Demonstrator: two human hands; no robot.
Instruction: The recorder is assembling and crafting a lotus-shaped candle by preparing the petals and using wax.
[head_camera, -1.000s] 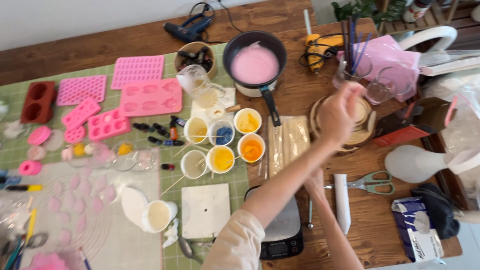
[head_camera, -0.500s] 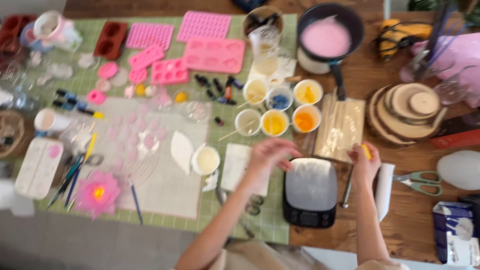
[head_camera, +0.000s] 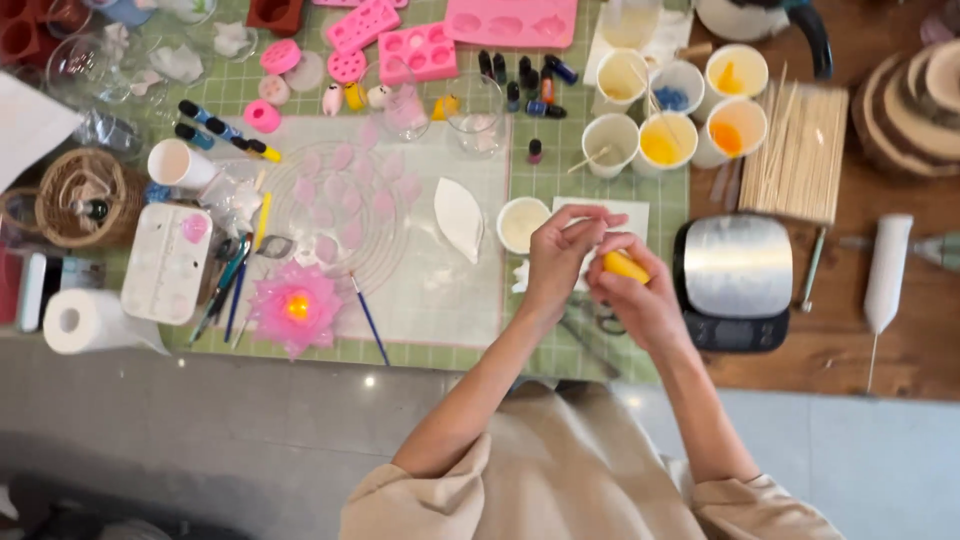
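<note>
Above the near edge of the worktop, both hands meet over a small yellow piece. The right hand closes around the yellow piece, holding it off the surface; the left hand pinches at its upper end with curled fingertips, steadying it so that both hands can work it. A white cup of pale liquid stands just beside the left hand, within easy reach, and a digital scale sits just beside the right hand. Farther back, cups of yellow and orange liquid are grouped next to a bundle of wooden sticks, apparently for stirring. A pink lotus-shaped piece glows on the silicone mat.
</note>
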